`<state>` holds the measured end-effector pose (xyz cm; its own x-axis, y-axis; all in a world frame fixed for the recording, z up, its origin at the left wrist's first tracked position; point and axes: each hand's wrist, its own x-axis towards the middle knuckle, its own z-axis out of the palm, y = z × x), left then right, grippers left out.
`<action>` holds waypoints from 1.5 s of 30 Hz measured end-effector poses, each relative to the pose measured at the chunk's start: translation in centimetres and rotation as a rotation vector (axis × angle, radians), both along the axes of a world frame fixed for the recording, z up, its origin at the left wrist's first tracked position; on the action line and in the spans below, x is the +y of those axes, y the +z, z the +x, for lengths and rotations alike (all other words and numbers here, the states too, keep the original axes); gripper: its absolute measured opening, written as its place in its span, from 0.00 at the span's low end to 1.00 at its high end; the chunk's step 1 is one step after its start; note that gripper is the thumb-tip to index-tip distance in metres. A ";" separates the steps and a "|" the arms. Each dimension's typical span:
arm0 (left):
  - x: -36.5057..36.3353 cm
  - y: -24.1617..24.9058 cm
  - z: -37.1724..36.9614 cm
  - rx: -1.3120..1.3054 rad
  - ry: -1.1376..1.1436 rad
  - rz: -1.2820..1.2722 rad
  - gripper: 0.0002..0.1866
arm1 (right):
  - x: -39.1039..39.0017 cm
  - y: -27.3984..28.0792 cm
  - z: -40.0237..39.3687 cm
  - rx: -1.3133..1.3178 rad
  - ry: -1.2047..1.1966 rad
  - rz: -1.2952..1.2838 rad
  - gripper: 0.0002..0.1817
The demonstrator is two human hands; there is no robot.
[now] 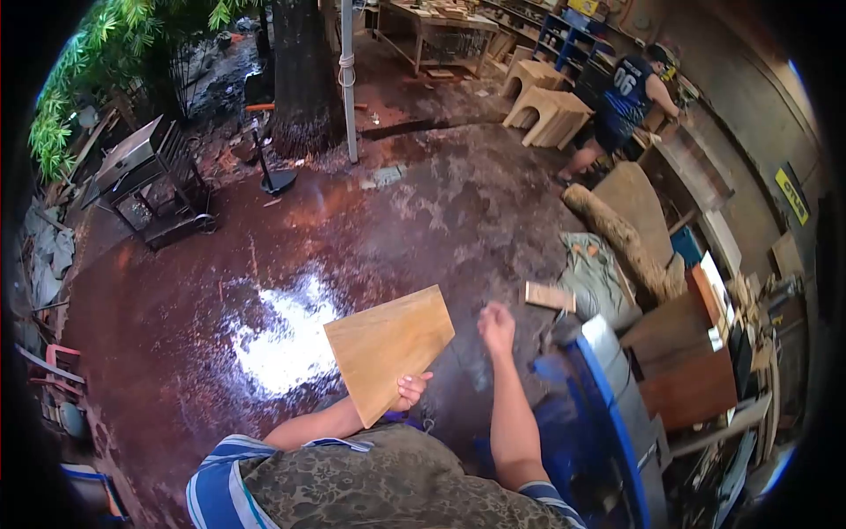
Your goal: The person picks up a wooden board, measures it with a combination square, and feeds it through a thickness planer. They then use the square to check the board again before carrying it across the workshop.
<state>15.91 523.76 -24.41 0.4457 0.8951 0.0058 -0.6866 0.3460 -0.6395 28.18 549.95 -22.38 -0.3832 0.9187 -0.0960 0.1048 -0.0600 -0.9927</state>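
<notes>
A flat, light-brown wooden board (388, 344) with slanted sides is held tilted in front of my body. My left hand (411, 391) grips its lower right edge, the fingers showing beside the wood and the rest of the hand behind it. To the right of the board, my right hand (497, 324) is raised above the floor, apart from the board. Its fingers are curled in, slightly blurred, and no object shows in them.
On my right stand a blue-edged bin or cart (608, 423), a small wood piece (550, 296), a greenish sack (595, 278) and a log (621, 234). A co-worker (621, 101) bends at a bench behind arched wooden pieces (551, 115). A pole (348, 84) and a grill (145, 172) stand ahead left.
</notes>
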 end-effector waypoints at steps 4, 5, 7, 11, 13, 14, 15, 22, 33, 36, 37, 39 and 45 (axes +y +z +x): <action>16.2 -3.8 -7.1 -0.079 -0.010 0.143 0.21 | 17.4 2.6 -9.0 0.126 -0.040 0.049 0.15; 20.2 -3.9 -9.3 -0.013 -0.016 0.116 0.17 | 21.8 -0.6 -9.4 0.039 -0.046 0.121 0.13; 28.8 -2.0 -14.2 0.081 -0.036 0.045 0.17 | 28.8 -9.8 -7.5 -0.204 -0.059 0.162 0.09; 43.7 -0.1 -20.3 0.219 -0.034 -0.136 0.22 | 32.5 -23.9 4.0 -1.138 0.298 0.129 0.21; 51.1 4.0 -24.5 0.534 -0.010 -0.197 0.19 | 30.5 -25.3 7.0 -0.942 0.204 0.042 0.20; 54.8 6.6 -26.3 0.834 0.020 -0.254 0.18 | 30.5 -19.0 5.9 -1.108 0.320 0.128 0.19; 58.7 8.5 -28.2 1.091 0.025 -0.281 0.22 | 31.1 -18.1 5.6 -1.145 0.323 0.110 0.19; 87.6 5.7 -40.5 1.733 0.283 -0.613 0.25 | 56.3 -21.1 -3.7 -1.112 0.345 -0.018 0.18; 118.7 12.5 -64.3 2.303 0.676 -0.812 0.21 | 116.0 9.3 -57.4 0.194 0.886 -0.520 0.28; 129.4 10.3 -71.8 2.285 0.948 -0.737 0.22 | 122.4 9.1 -68.4 -0.237 0.905 0.293 0.27; 133.5 9.9 -75.1 2.285 0.980 -0.732 0.22 | 124.9 9.4 -72.0 -0.231 0.906 0.318 0.27; 140.3 8.7 -78.5 2.096 1.054 -0.642 0.26 | 128.4 9.2 -74.6 -0.059 0.594 0.068 0.22; 162.9 15.6 -91.6 2.642 0.252 0.184 0.30 | 148.6 8.5 -75.7 0.361 0.153 -0.196 0.17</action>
<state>-75.65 686.63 -8.83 -0.3117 0.9500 -0.0173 0.3302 0.1254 0.9356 -47.48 698.59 -13.89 -0.5542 0.8266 -0.0977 -0.2244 -0.2614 -0.9388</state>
